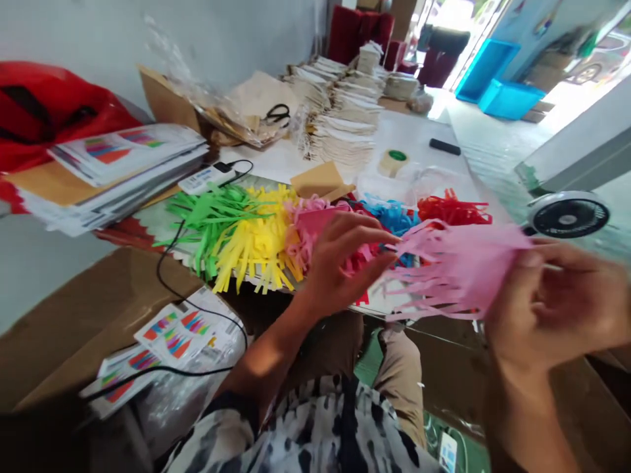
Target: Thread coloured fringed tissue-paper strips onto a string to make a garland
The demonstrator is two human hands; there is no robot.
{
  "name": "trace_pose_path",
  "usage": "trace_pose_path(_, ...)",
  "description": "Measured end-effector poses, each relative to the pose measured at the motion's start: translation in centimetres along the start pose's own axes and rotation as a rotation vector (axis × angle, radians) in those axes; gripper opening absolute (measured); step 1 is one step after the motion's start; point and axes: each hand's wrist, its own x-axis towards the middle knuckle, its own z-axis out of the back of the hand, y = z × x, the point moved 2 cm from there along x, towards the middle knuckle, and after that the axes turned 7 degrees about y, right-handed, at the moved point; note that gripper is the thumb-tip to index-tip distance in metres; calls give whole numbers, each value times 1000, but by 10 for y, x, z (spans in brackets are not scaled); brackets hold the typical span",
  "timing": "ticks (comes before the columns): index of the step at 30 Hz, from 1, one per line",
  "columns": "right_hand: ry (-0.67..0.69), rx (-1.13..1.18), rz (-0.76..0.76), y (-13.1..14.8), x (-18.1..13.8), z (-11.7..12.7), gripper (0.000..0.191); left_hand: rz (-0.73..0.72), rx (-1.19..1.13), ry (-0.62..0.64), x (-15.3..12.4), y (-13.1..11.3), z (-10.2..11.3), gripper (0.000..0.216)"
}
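Note:
My right hand point(557, 302) is closed on the uncut end of a pink fringed tissue-paper piece point(473, 263), at the right above the table edge. Its cut strips point left. My left hand point(335, 269) is at the strip tips, thumb and fingers slightly apart; whether they touch the strips I cannot tell. Beneath and beside it lie fringed bundles: green point(217, 217), yellow point(261, 243), pink point(300, 230), blue point(389, 211) and red point(453, 209). The left hand partly hides the pink and deeper pink ones.
Behind the bundles are a brown card piece point(318, 180), a tape roll point(393, 162), black-handled scissors point(277, 115) and stacked pale bundles point(340, 125). Printed sheets point(123, 157) are piled left. A small fan point(566, 215) stands right; a black cable point(165, 263) hangs over the front edge.

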Motion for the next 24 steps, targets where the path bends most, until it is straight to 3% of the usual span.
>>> trace_pose_path(3, 18, 17, -14, 16, -25, 9, 7, -41, -143, 92, 2, -32, -36, 27)
trace_pose_path(7, 117, 100, -91, 21, -38, 25, 8, 65, -169, 141, -2, -40, -69, 31)
trace_pose_path(11, 153, 122, -116, 15, -51, 41, 12, 165, -212, 132, -4, -42, -85, 34)
trace_pose_path(16, 197, 167, -176, 4, -61, 59, 7, 85, -236, 235, -3, -53, -93, 14)
trace_pose_path(18, 319, 344, -292, -6, -61, 65, 13, 162, -392, 352, -3, -54, -93, 16)
trace_pose_path(22, 702, 783, -475, -31, -63, 64, 64, 489, -955, 756, -4, -54, -92, 25)
trace_pose_path(24, 880, 932, -540, -42, -69, 57, 68, 618, -1128, 875, -3, -51, -91, 32)
